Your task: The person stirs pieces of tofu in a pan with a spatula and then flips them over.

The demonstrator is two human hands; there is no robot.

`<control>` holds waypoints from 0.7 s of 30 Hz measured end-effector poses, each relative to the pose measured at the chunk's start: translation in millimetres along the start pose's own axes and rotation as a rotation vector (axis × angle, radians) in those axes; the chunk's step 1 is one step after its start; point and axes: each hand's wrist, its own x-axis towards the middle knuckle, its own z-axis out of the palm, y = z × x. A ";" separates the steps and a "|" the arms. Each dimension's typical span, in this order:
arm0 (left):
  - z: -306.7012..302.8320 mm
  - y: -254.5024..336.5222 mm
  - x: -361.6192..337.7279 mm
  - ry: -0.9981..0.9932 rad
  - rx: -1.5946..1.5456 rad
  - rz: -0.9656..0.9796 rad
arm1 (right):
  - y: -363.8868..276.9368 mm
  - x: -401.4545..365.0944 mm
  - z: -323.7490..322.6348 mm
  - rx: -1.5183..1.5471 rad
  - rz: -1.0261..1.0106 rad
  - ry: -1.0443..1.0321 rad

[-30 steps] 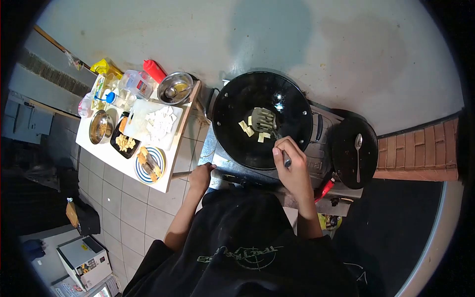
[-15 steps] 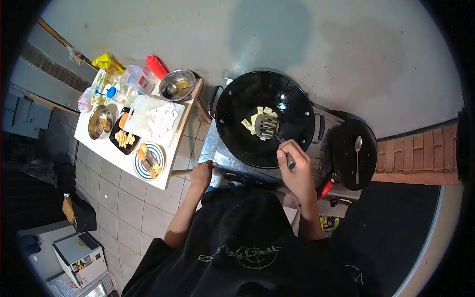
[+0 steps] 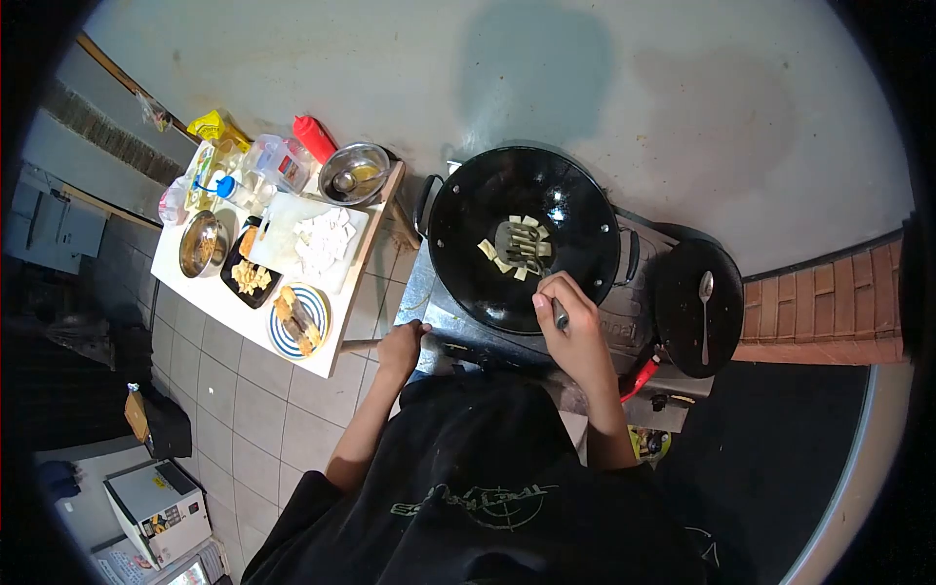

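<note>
A large black wok [image 3: 478,288] sits on the metal stove [image 3: 417,297]. Pale cut pieces [image 3: 487,250] lie at its middle, with the slotted head of a spatula [image 3: 525,244] over some of them. My right hand [image 3: 571,317] is wrapped round the spatula's handle at the wok's near edge. At the stove's left front edge rests my left hand [image 3: 402,348], its fingers curled together; whether anything is between them is hidden.
Left of the stove, a white table [image 3: 229,327] bears a cutting board [image 3: 278,232] with white pieces, metal bowls [image 3: 354,174], a black tray, a striped plate [image 3: 276,331] and a red bottle [image 3: 313,139]. Right of the wok, a black pan [image 3: 682,312] holds a spoon [image 3: 705,317].
My right hand has moved slightly left, and the spatula head has shifted left among the pieces. The view has moved slightly. My left hand stays at the stove's edge.
</note>
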 end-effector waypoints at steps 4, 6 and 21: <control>3.0 -2.0 0.3 0.027 -0.011 0.011 | -2.6 -3.7 -9.6 -0.019 0.031 -0.010; 4.5 -4.7 1.8 0.004 -0.005 0.021 | -2.7 -4.4 -12.7 0.001 0.043 0.012; 5.4 -3.7 1.1 0.025 0.004 0.008 | 4.5 17.4 11.0 0.053 -0.034 -0.058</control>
